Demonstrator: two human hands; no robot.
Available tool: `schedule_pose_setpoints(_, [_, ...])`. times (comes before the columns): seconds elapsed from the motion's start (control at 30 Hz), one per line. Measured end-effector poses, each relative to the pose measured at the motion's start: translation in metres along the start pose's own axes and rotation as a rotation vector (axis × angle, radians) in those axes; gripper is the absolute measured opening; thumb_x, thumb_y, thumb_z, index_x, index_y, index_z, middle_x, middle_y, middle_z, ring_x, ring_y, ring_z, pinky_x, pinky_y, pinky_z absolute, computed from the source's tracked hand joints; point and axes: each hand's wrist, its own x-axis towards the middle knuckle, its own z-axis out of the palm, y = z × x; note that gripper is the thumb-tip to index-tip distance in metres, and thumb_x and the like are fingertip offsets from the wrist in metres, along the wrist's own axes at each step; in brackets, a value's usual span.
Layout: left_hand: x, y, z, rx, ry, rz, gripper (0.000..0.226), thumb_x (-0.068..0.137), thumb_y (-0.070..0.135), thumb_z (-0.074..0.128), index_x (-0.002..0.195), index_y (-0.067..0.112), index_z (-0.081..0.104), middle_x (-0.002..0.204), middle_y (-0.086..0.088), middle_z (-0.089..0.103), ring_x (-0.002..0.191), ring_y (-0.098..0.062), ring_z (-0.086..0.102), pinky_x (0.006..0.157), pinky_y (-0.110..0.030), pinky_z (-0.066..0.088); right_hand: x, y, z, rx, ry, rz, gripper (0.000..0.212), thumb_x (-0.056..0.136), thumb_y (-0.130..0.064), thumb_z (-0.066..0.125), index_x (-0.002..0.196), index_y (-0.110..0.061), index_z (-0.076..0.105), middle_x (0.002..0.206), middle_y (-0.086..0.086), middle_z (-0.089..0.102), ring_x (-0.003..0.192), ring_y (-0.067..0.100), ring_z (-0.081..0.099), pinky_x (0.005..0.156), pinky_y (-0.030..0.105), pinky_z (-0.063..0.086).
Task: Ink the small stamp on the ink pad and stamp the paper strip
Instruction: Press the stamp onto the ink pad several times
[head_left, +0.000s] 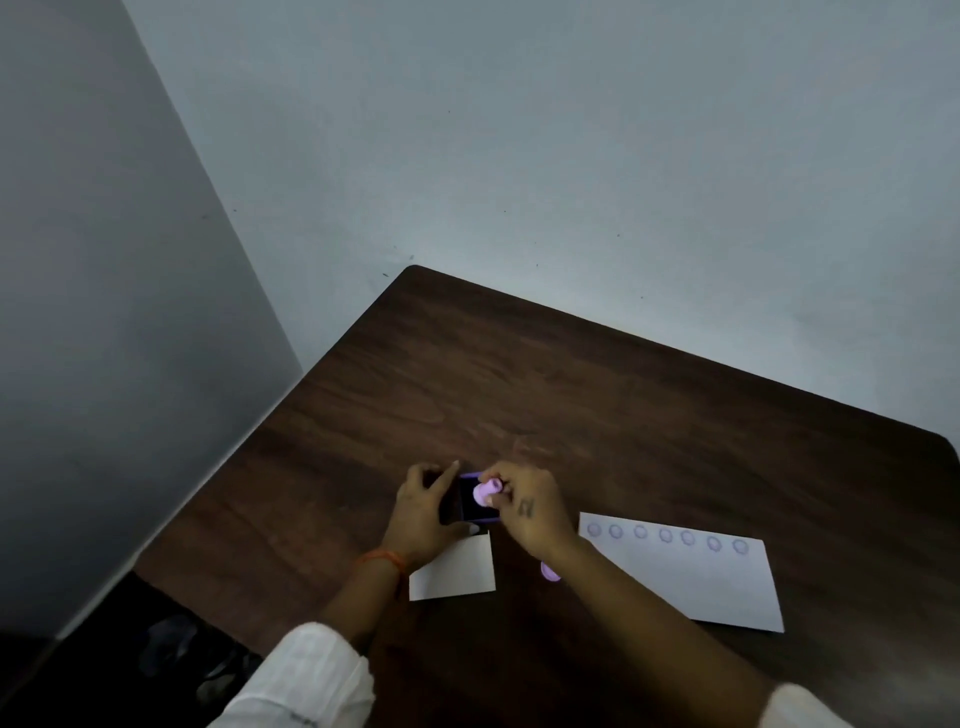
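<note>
Left sleeve (306, 675): white.
Right hand (524, 506): fingers pinch pink stamp (487, 491) over ink pad (475, 506).
Left hand (423, 514): thumb and forefinger grip pad's edges.

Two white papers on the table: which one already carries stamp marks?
The long paper strip right of the right hand: round marks line its far edge. The small paper by the left hand shows none.

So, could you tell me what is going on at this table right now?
A person is inking a small pink stamp: the right hand pinches it over the purple ink pad, which the left hand holds steady on the table. The paper strip lies to the right, already bearing seven round prints in a row. A smaller white paper lies by the left wrist.
</note>
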Motion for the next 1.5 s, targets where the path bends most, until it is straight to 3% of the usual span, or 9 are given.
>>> schedule_pose_setpoints(0.17, [0.002, -0.004, 0.002, 0.053, 0.023, 0.031, 0.079, 0.076, 0.035, 0.073, 0.142, 0.023, 0.033, 0.147, -0.01, 0.024, 0.133, -0.028, 0.027, 0.111, -0.038, 0.031, 0.008, 0.005, 0.009, -0.572, -0.24, -0.265, 0.033, 0.09, -0.003, 0.046, 0.122, -0.004, 0.053, 0.128, 0.016, 0.054, 0.119, 0.028, 0.049, 0.098, 0.034, 0.041])
schedule_pose_setpoints(0.33, [0.005, -0.006, 0.006, 0.226, 0.093, 0.114, 0.079, 0.08, 0.04, 0.066, 0.145, 0.028, 0.023, 0.156, 0.004, 0.023, 0.144, -0.022, 0.016, 0.115, -0.047, 0.012, 0.013, 0.006, 0.007, -0.735, -0.291, -0.382, 0.033, 0.094, -0.006, 0.041, 0.126, -0.004, 0.048, 0.132, 0.016, 0.051, 0.122, 0.028, 0.044, 0.1, 0.037, 0.04])
schedule_pose_setpoints(0.4, [0.007, -0.006, 0.008, 0.121, 0.047, 0.154, 0.078, 0.082, 0.028, 0.066, 0.145, 0.024, 0.022, 0.156, 0.004, 0.024, 0.147, -0.019, 0.007, 0.116, -0.049, -0.009, 0.015, 0.005, 0.008, -0.721, -0.271, -0.374, 0.032, 0.093, -0.006, 0.039, 0.123, -0.003, 0.051, 0.129, 0.017, 0.053, 0.119, 0.028, 0.046, 0.098, 0.036, 0.041])
schedule_pose_setpoints(0.5, [0.008, -0.01, 0.009, -0.006, 0.023, 0.175, 0.076, 0.082, 0.025, 0.067, 0.145, 0.024, 0.024, 0.155, 0.003, 0.025, 0.147, -0.019, 0.003, 0.115, -0.045, -0.016, 0.012, 0.007, 0.014, -0.652, -0.198, -0.312, 0.03, 0.093, -0.007, 0.041, 0.12, -0.004, 0.054, 0.127, 0.015, 0.056, 0.118, 0.025, 0.049, 0.097, 0.032, 0.04])
schedule_pose_setpoints(0.77, [0.01, -0.016, 0.012, -0.052, 0.01, 0.176, 0.078, 0.081, 0.025, 0.068, 0.145, 0.029, 0.022, 0.155, 0.007, 0.023, 0.145, -0.013, -0.001, 0.113, -0.042, -0.019, 0.016, 0.015, 0.011, -0.712, -0.271, -0.397, 0.04, 0.089, -0.004, 0.049, 0.129, -0.007, 0.047, 0.134, 0.014, 0.052, 0.125, 0.027, 0.044, 0.102, 0.038, 0.042])
schedule_pose_setpoints(1.0, [0.008, -0.012, 0.009, -0.062, 0.01, 0.163, 0.078, 0.08, 0.025, 0.069, 0.144, 0.028, 0.025, 0.155, 0.006, 0.024, 0.146, -0.016, 0.0, 0.113, -0.041, -0.019, 0.024, 0.004, 0.002, -0.471, -0.215, -0.193, 0.022, 0.092, -0.011, 0.048, 0.101, -0.001, 0.065, 0.106, 0.016, 0.063, 0.097, 0.029, 0.06, 0.087, 0.036, 0.048])
schedule_pose_setpoints(1.17, [0.008, -0.013, 0.01, -0.065, 0.02, 0.167, 0.078, 0.08, 0.026, 0.069, 0.144, 0.028, 0.024, 0.155, 0.007, 0.024, 0.145, -0.014, -0.001, 0.112, -0.039, -0.02, 0.022, 0.008, 0.007, -0.661, -0.217, -0.325, 0.033, 0.092, -0.008, 0.046, 0.125, -0.007, 0.05, 0.123, 0.012, 0.055, 0.115, 0.026, 0.048, 0.094, 0.034, 0.042])
schedule_pose_setpoints(1.3, [0.008, -0.013, 0.011, -0.075, 0.025, 0.167, 0.077, 0.08, 0.024, 0.068, 0.144, 0.028, 0.025, 0.155, 0.007, 0.025, 0.146, -0.015, 0.0, 0.112, -0.039, -0.02, 0.023, 0.005, 0.013, -0.622, -0.146, -0.266, 0.027, 0.094, -0.009, 0.042, 0.116, -0.004, 0.057, 0.115, 0.016, 0.059, 0.107, 0.026, 0.052, 0.088, 0.032, 0.042])
schedule_pose_setpoints(1.5, [0.009, -0.012, 0.01, -0.064, 0.02, 0.171, 0.078, 0.08, 0.024, 0.069, 0.144, 0.027, 0.025, 0.155, 0.006, 0.025, 0.146, -0.017, -0.001, 0.113, -0.041, -0.019, 0.034, 0.007, -0.003, -0.699, -0.309, -0.418, 0.032, 0.089, -0.001, 0.046, 0.119, -0.005, 0.055, 0.118, 0.015, 0.058, 0.109, 0.027, 0.05, 0.089, 0.033, 0.042])
